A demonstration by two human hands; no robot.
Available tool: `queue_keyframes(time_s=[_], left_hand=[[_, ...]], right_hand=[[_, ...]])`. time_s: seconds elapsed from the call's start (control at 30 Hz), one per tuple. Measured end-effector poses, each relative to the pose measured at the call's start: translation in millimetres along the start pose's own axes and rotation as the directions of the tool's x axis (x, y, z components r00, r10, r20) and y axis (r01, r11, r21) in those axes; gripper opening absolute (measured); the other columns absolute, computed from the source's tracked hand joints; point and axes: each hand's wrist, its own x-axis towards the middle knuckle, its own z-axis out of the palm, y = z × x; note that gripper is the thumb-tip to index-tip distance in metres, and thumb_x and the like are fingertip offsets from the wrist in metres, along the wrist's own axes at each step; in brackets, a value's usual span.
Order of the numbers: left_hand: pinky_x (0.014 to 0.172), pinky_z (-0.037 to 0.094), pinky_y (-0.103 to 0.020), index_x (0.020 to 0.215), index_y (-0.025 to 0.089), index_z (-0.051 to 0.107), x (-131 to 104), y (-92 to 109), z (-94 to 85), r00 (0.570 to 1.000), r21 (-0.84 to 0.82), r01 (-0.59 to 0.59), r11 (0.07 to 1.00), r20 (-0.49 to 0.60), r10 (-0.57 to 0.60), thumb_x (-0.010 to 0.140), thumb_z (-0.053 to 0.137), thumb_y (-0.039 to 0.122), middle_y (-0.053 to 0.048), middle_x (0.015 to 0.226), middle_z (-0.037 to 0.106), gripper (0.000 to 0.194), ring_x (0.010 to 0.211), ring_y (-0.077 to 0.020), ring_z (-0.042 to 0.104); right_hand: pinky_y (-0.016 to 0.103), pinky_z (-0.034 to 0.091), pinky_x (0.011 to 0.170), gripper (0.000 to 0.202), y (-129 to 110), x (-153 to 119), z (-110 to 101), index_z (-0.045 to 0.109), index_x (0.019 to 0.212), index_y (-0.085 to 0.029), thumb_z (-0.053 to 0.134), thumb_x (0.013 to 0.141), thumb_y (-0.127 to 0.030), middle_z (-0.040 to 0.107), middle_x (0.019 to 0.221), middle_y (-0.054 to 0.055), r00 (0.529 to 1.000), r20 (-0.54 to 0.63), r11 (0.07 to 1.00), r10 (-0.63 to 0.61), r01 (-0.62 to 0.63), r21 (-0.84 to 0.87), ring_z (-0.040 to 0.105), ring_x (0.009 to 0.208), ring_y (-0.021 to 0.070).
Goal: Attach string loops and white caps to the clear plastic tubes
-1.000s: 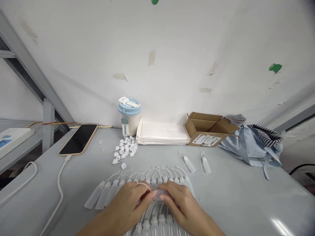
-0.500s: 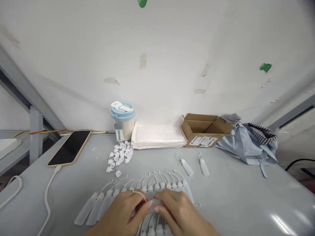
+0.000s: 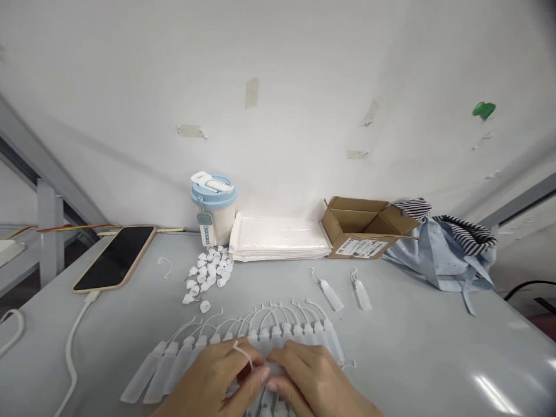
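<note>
Bottle pinched between left hand and right hand, close to the row — a dropped wrist could skew those neighbours; too hard a squeeze might dent it.

Fingers of the left hand and right hand cover much of a translucent piece, leaving us unable to make out its full shape. Knuckles block our view of lower bodies in the row of bottles, while the bottom edge crops a second row. Print on the box label is too small for us to read.
</note>
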Motion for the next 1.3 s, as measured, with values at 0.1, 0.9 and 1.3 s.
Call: queue_keyframes(time_s=[0.1, 0.9, 1.3], left_hand=[[0.056, 0.048, -0.019, 0.086, 0.022, 0.063, -1.8, -2.3, -3.8, 0.999, 0.017, -0.037, 0.999, -0.032, 0.037, 0.084, 0.056, 0.028, 0.001, 0.074, 0.068, 0.010, 0.065, -0.0139, 0.065], [0.074, 0.049, -0.038, 0.094, 0.020, 0.063, 7.1, -61.9, -49.6, 0.951, 0.417, 0.259, 0.871, -0.268, -0.154, 0.090, 0.037, 0.032, -0.006, 0.092, 0.065, 0.029, 0.092, -0.0257, 0.058], [0.066, 0.048, -0.029, 0.092, 0.021, 0.067, 5.6, -66.6, -42.2, 0.961, 0.335, 0.278, 0.901, -0.103, -0.258, 0.089, 0.033, 0.029, -0.005, 0.091, 0.063, 0.036, 0.075, -0.0193, 0.063]], right_hand=[[0.025, 0.047, 0.063, 0.031, 1.4, -0.1, -5.0, 0.060, 0.105, -0.018, 0.035, 0.098, -0.036, 0.068, 0.081, 0.007, 0.999, -0.037, 0.993, 0.034, -0.030, 0.114, 0.064, 0.069, 0.0171], [0.029, 0.046, 0.053, 0.040, 89.6, -13.1, -68.3, 0.065, 0.095, -0.017, 0.046, 0.085, -0.050, 0.069, 0.082, 0.009, 0.592, -0.644, 0.818, 0.484, -0.567, 0.095, 0.058, 0.059, 0.0187], [0.040, 0.047, 0.078, 0.028, 117.8, -20.5, -61.9, 0.064, 0.088, -0.017, 0.046, 0.083, -0.039, 0.069, 0.094, 0.013, 0.752, -0.505, 0.814, 0.423, -0.560, -0.152, 0.061, 0.091, 0.0279]])
